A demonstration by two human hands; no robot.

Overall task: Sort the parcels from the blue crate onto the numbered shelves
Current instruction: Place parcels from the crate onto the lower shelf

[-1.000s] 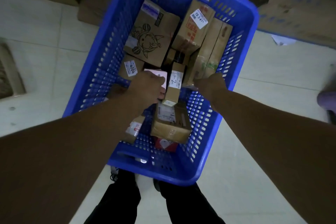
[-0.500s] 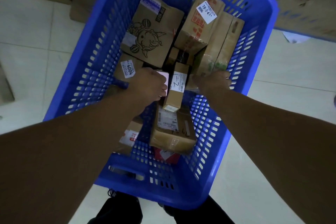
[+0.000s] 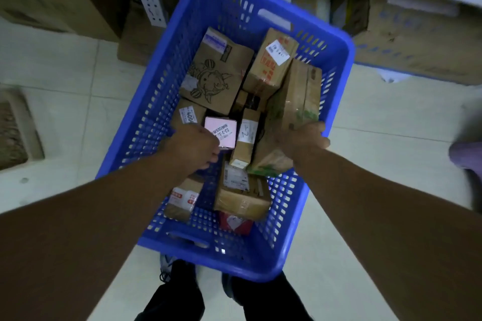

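Right hand raised long box, grip clamped; left hand fisted, pink parcel exposed.

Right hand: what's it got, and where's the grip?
The right hand holds the long brown box by its near end, tilted up inside the blue crate.

I see my right hand gripping a long taped parcel inside the blue crate; my left hand closes on a pink-labelled one.
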